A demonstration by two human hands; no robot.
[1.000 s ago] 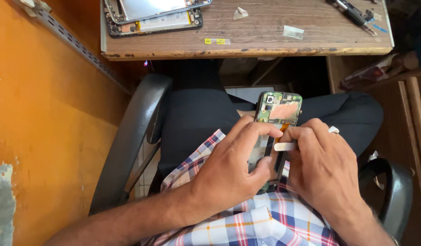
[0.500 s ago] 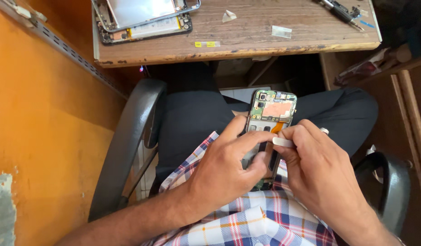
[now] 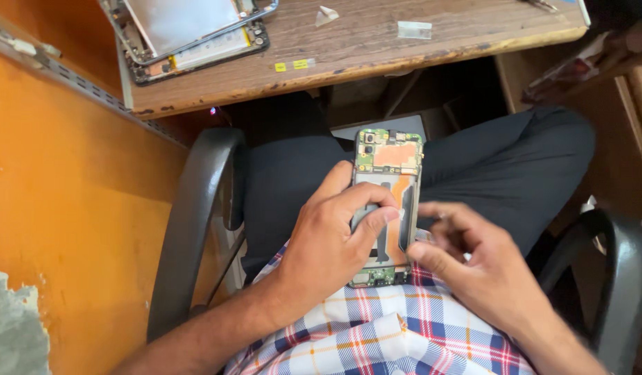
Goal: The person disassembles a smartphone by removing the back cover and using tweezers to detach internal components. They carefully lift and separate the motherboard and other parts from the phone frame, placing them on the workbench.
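- An orange wall fills the left, with a grey rail running along it.
- A wooden desk crosses the top; a second opened phone lies at its left end, with small scraps further right.
- The person sits in a black chair.
- The left hand grips an opened phone over the lap, fingers curled round its left edge.
- The right hand is just beside the phone's right edge, fingers pinched narrow; whether it holds anything cannot be told.

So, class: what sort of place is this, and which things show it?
Probably a small phone repair bench. The left hand holds an opened phone with bare circuit boards, and a dismantled phone lies on the worn wooden desk.
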